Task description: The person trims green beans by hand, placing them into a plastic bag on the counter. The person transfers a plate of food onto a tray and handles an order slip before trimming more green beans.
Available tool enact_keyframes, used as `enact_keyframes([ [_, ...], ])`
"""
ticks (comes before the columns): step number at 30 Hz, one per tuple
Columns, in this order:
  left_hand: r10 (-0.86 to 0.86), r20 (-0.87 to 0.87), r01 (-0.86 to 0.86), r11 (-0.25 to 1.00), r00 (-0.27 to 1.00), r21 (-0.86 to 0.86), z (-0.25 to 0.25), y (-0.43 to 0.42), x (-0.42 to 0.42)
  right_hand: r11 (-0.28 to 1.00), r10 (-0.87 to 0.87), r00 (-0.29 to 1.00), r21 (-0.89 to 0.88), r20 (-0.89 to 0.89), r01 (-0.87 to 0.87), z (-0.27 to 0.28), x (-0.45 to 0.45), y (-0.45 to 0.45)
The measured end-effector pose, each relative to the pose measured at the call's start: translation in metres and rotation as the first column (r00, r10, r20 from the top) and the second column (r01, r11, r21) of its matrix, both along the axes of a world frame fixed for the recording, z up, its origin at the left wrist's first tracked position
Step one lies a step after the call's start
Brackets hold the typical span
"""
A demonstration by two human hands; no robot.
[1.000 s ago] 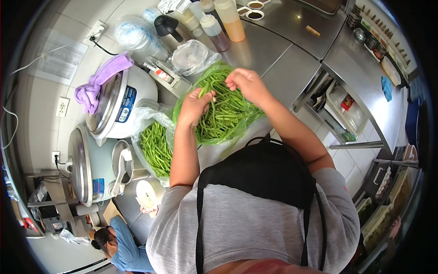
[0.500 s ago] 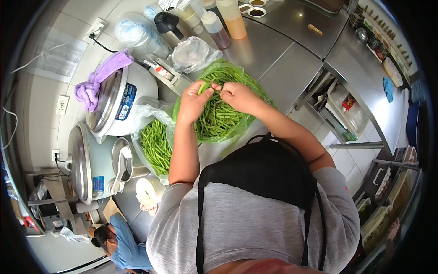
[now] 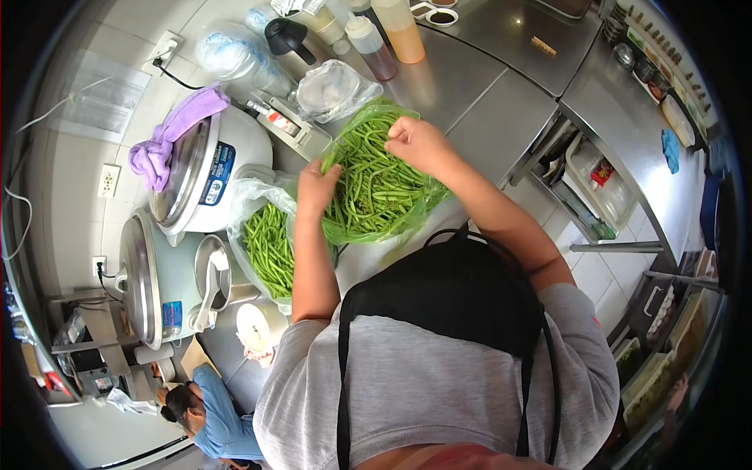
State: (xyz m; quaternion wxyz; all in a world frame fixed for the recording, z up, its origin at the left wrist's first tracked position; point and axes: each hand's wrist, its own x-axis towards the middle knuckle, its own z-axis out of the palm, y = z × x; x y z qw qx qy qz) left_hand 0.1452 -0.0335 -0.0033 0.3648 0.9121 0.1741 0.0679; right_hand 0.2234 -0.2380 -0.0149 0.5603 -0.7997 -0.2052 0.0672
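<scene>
On the counter (image 3: pixel 486 117), beans (image 3: pixel 372 184) fill a green bag (image 3: pixel 356 233). At its nine o'clock is the left hand (image 3: pixel 316 188), grip I can't tell; at two, the right hand (image 3: pixel 421 146) curls its fingers together. A clear bag (image 3: pixel 245 202) sits at eight.

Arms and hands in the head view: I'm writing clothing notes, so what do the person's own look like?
The left hand and right hand show no gloves, and I see no watch or bracelet. Short grey sleeves leave the forearms bare; the right sleeve has a small reddish mark.
</scene>
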Motion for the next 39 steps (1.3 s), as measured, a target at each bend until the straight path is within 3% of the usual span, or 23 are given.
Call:
enact_keyframes([
  [3, -0.010, -0.115, 0.039, 0.966, 0.993, 0.256, -0.024, -0.005, 0.001, 0.995, 0.027, 0.999, -0.096, 0.046, -0.023, 0.007, -0.009, -0.002],
  [7, -0.029, -0.080, 0.051, 0.956, 0.996, 0.290, -0.038, -0.005, 0.005, 0.987, 0.077, 0.996, -0.142, 0.044, -0.070, 0.006, -0.009, -0.002],
  [10, -0.035, 0.053, 0.041, 0.991, 0.998, -0.127, -0.027, -0.004, 0.010, 0.992, 0.102, 0.980, -0.095, 0.174, -0.086, 0.005, -0.009, -0.001],
  [13, -0.068, 0.042, 0.079, 0.926, 0.997, -0.369, 0.000, -0.012, 0.016, 0.998, 0.014, 0.902, -0.062, 0.432, 0.014, 0.016, -0.018, 0.004],
  [16, -0.122, 0.024, 0.114, 0.825, 0.992, -0.554, 0.026, -0.028, 0.014, 0.993, -0.037, 0.735, -0.059, 0.677, 0.105, 0.023, -0.020, 0.009],
  [19, -0.170, -0.004, 0.129, 0.763, 0.985, -0.634, 0.047, -0.041, 0.009, 0.978, -0.001, 0.664, -0.137, 0.748, 0.156, 0.019, -0.013, 0.008],
  [22, -0.223, -0.042, 0.132, 0.708, 0.974, -0.694, 0.040, -0.034, 0.012, 0.969, 0.031, 0.718, -0.199, 0.695, 0.150, 0.020, -0.013, 0.005],
  [25, -0.249, -0.002, 0.162, 0.639, 0.969, -0.752, 0.034, -0.040, 0.013, 0.996, -0.050, 0.930, 0.084, 0.365, 0.021, 0.016, -0.016, 0.012],
  [28, -0.262, 0.019, 0.176, 0.589, 0.965, -0.789, 0.029, -0.044, 0.014, 0.972, -0.003, 0.992, 0.232, 0.127, -0.027, 0.028, -0.020, 0.006],
  [31, -0.187, 0.123, 0.212, 0.593, 0.975, -0.777, 0.024, -0.037, 0.018, 0.984, -0.034, 0.990, 0.177, 0.140, 0.009, 0.026, -0.019, 0.003],
  [34, -0.039, 0.126, 0.121, 0.649, 0.991, -0.751, 0.021, -0.015, 0.020, 0.991, -0.061, 0.990, 0.129, 0.131, 0.044, 0.014, -0.007, -0.005],
  [37, 0.017, 0.156, 0.096, 0.719, 0.988, -0.689, 0.009, -0.007, 0.022, 0.994, 0.111, 0.973, 0.000, 0.200, -0.114, 0.008, -0.005, -0.011],
  [39, -0.006, 0.147, 0.097, 0.774, 0.989, -0.625, -0.001, -0.006, 0.024, 0.995, 0.101, 0.952, -0.049, 0.287, -0.091, 0.005, -0.008, -0.009],
])
